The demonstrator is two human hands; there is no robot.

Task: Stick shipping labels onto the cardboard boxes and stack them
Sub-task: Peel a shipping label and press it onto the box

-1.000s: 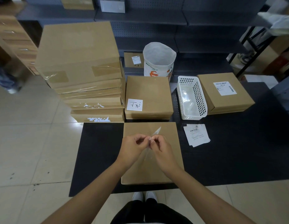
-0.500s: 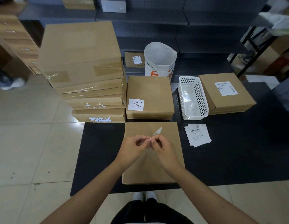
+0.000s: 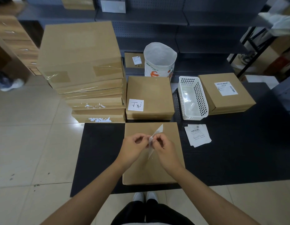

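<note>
we hold a label [image 3: 154,140] up over the near box [image 3: 167,161]. our left hand [image 3: 134,147] and our right hand [image 3: 165,147] both pinch it with curled fingers, and it stands on its edge between them. the near box lies flat on the black mat [image 3: 238,151]. more labels [image 3: 197,134] lie just right of it. behind it sits a box with a white note [image 3: 150,97]. a tall stack [image 3: 85,70] is to the left. a white basket [image 3: 192,98] and a labelled box [image 3: 225,93] are to the right.
</note>
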